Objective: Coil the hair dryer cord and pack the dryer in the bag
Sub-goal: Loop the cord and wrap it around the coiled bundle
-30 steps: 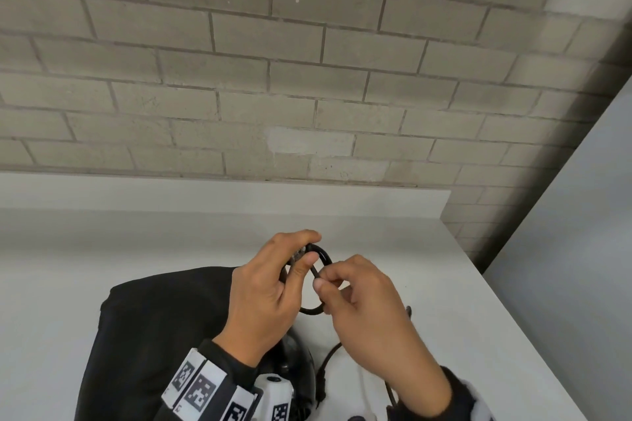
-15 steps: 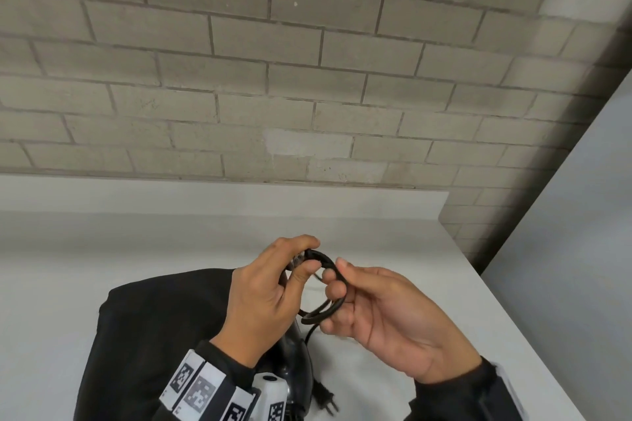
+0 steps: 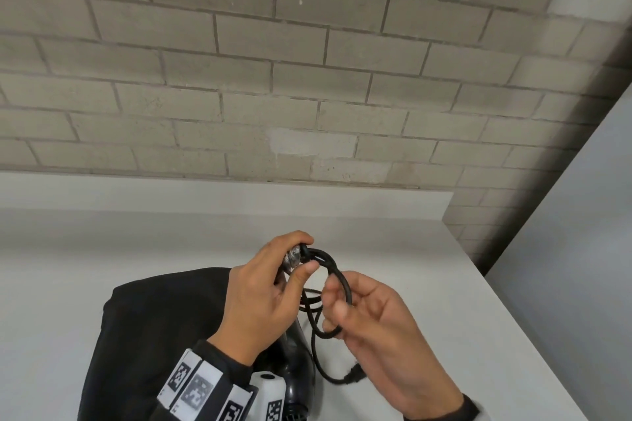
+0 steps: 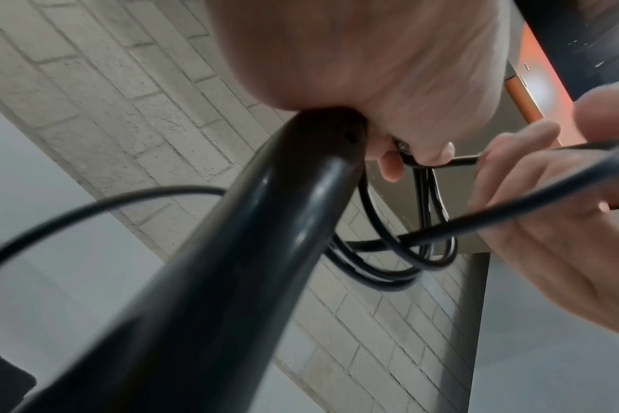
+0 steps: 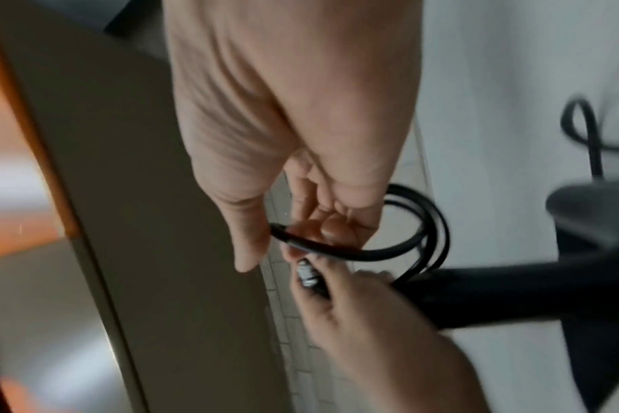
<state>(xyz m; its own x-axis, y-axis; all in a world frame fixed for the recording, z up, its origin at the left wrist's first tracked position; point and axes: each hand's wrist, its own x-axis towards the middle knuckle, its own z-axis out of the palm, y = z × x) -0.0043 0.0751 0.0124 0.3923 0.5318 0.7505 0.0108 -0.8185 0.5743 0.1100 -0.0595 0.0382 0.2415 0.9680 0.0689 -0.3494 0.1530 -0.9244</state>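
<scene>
Black cord, several loops, two hands, one dryer

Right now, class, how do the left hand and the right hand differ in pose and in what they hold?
The left hand shows its back; the right hand shows its palm. The left hand grips the dryer handle's end and pinches the coil there; the right hand curls round the cord only, feeding a loop. Both hold the cord above the table.

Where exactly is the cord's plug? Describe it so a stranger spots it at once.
Start at the white table below the brick wall. Near its front edge the right hand holds loops of black cord. The plug hangs just below that palm, the cord's only thick, blunt end.
</scene>
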